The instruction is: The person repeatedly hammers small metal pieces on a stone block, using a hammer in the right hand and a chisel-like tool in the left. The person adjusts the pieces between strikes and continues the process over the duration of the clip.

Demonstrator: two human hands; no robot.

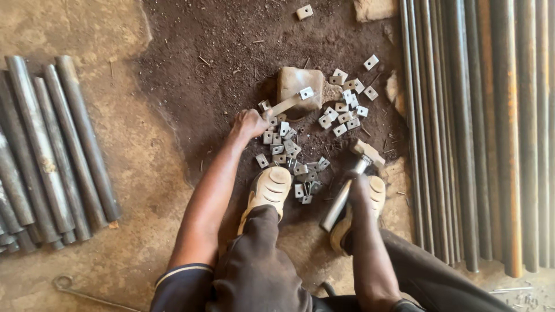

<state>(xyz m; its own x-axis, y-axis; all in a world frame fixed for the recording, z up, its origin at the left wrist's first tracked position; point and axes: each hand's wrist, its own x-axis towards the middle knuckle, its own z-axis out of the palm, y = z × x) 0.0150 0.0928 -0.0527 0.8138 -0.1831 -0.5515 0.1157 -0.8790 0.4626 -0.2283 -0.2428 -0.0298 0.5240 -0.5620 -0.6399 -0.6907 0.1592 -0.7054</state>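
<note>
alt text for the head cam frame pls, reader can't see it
Seen from above, a crouching person's left hand holds a flat metal strip on a stone block, while the right hand grips a metal-handled hammer. Small square holed metal plates litter the dark dirt between their shoes, with steel pipes stacked on both sides.

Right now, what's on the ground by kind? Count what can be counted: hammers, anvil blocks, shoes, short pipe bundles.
Hammer, held in the right hand: 1
Anvil block: 1
Shoes: 2
Short pipe bundle at the left: 1
Total: 5
The small square metal plates by the left hand overlap too much to count exactly; likewise the long pipes on the right.
</note>
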